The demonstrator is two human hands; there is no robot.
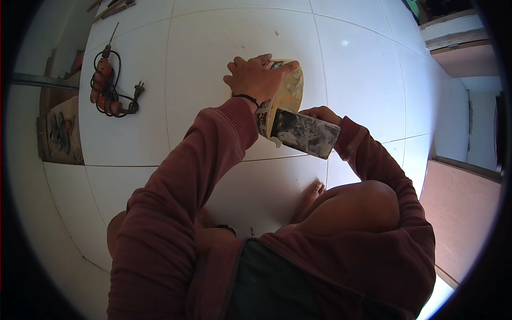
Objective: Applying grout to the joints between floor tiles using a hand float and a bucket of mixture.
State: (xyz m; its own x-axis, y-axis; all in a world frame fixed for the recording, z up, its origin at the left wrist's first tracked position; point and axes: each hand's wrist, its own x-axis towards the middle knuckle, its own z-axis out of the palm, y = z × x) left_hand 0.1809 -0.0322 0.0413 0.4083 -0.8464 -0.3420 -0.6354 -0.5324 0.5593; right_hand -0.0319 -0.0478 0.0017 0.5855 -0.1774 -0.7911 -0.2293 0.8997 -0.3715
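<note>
A yellowish tub (291, 92) with dark and pale patches is tilted over in front of me, with its opening toward my right. My left hand (255, 77) is closed over its upper edge, thumb along the rim. In my right hand (323, 113) is a dark, rectangular, block-like tool (306, 133) smeared with whitish stuff. Its left end is at the tub's mouth. Most of my right fingers are hidden behind it, so I cannot tell how its grip is shaped. Pale paste clings to the tub's lower lip, by the tool.
White tiles (213, 37) make up the floor. A reddish power drill (104, 88) lies at the left with its black cord wound round it. Sandals (63, 133) rest on a brown board further left. Several stick-like tools (114, 8) lie at the far left. Wooden furniture (461, 58) stands on the right.
</note>
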